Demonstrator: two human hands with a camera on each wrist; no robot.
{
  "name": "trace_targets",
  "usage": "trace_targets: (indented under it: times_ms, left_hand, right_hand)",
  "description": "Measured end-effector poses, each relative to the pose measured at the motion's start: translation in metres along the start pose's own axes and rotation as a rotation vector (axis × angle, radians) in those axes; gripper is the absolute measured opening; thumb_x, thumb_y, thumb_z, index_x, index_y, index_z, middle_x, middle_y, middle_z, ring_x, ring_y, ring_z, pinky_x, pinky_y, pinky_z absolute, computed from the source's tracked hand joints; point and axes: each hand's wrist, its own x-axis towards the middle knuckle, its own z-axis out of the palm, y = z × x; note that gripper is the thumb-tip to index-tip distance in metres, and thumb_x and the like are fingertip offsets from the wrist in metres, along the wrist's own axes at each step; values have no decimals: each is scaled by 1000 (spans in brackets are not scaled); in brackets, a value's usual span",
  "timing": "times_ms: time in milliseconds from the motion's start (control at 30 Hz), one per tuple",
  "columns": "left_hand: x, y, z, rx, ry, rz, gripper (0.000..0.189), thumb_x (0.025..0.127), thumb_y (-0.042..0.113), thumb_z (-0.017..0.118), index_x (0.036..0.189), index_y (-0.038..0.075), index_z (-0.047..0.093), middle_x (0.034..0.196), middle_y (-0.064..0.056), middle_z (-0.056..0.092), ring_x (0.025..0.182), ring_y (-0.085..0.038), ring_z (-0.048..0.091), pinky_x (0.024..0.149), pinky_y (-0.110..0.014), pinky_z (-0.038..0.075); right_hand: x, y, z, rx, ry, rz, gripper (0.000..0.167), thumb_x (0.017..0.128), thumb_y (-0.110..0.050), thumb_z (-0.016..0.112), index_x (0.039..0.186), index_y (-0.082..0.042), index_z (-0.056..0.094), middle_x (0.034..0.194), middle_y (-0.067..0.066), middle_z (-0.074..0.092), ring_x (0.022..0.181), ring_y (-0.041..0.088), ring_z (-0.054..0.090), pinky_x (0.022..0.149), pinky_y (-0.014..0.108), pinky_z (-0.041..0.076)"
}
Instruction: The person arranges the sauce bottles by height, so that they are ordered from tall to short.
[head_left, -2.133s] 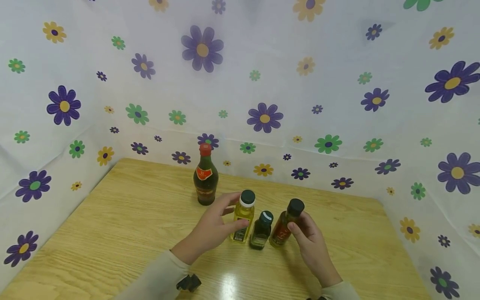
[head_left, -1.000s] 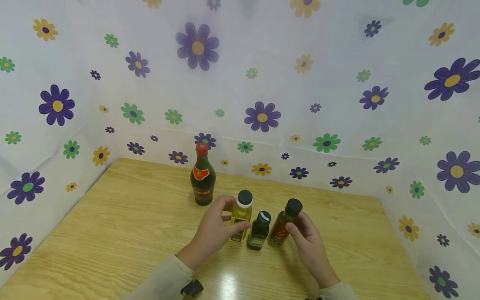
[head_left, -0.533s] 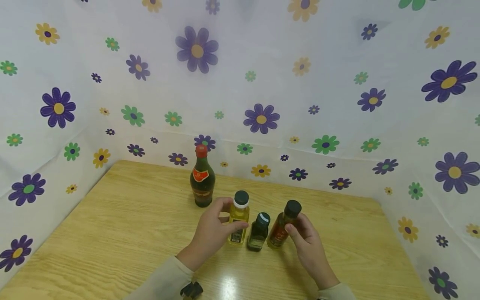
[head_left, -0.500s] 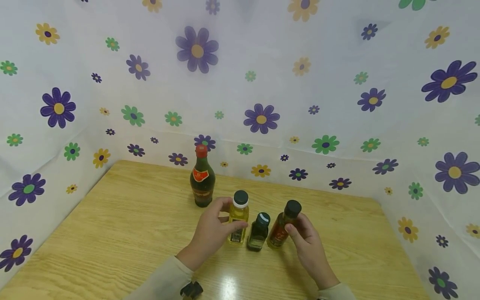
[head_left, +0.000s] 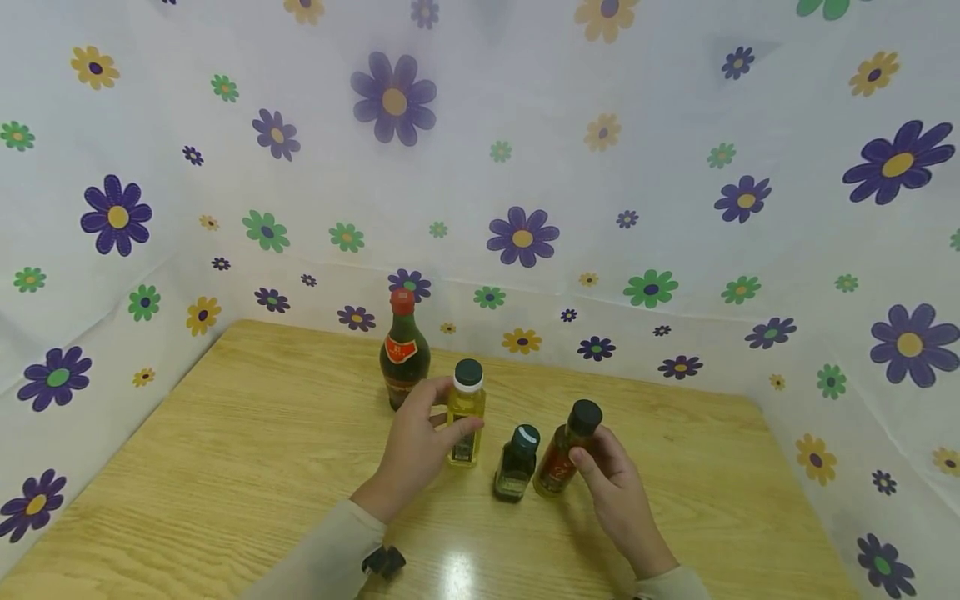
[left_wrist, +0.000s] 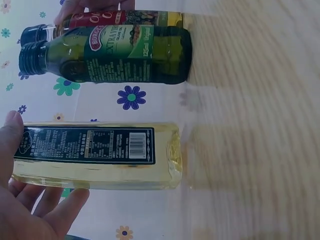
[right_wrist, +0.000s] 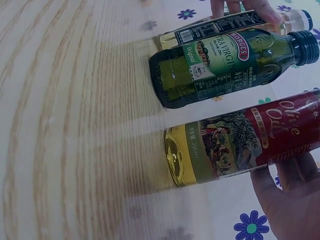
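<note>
In the head view my left hand [head_left: 412, 446] grips a clear bottle of yellow oil [head_left: 466, 408] with a dark cap and white collar. Its dark label with a barcode [left_wrist: 137, 145] faces the left wrist camera. Whether its base touches the table cannot be told. A small dark green olive oil bottle [head_left: 514, 471] stands upright between my hands, touched by neither. My right hand [head_left: 618, 492] holds an olive oil bottle with a red label [head_left: 558, 461] and black cap, thumb on the near side. That bottle's label [right_wrist: 235, 135] shows large in the right wrist view.
A tall dark green bottle with a red cap [head_left: 405, 350] stands behind my left hand, close to the yellow oil. The wooden table [head_left: 247, 450] is enclosed by a white flowered cloth [head_left: 315, 183] at the back and sides.
My left hand has carried the yellow oil bottle leftward and back, widening the gap to the small green bottle. My right hand and its bottle have stayed put.
</note>
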Motion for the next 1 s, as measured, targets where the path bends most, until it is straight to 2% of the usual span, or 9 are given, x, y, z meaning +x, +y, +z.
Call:
trace_targets:
  times_ms: [133, 500, 700, 1000]
  left_hand:
    - [5, -3, 0, 31, 3, 9, 58, 86, 26, 85, 136, 12, 59, 124, 0, 61, 116, -21, 61, 95, -45, 59]
    - [17, -9, 4, 101, 9, 43, 58, 92, 27, 79, 141, 9, 53, 130, -2, 56, 126, -23, 57, 104, -52, 53]
    - [20, -11, 8, 158, 28, 76, 58, 92, 31, 79, 140, 11, 55, 128, 0, 57, 122, -20, 59, 104, -47, 54]
    - [27, -5, 9, 139, 78, 57, 58, 88, 29, 83, 138, 11, 58, 124, 0, 58, 117, -19, 60, 102, -46, 55]
  right_hand:
    - [0, 0, 0, 0, -6, 3, 30, 106, -4, 55, 136, -2, 58, 126, -4, 66, 120, 4, 61, 99, 15, 49]
    - [0, 0, 0, -9, -7, -15, 31, 106, -4, 55, 136, -3, 58, 126, -2, 66, 120, 4, 61, 99, 15, 49]
    - [0, 1, 0, -3, -3, -8, 31, 106, -4, 56, 136, -2, 58, 126, -2, 66, 120, 3, 61, 99, 15, 49]
    - [-1, 0, 0, -1, -2, 6, 32, 106, -6, 56, 138, -3, 57, 128, -1, 65, 122, 3, 60, 99, 15, 48]
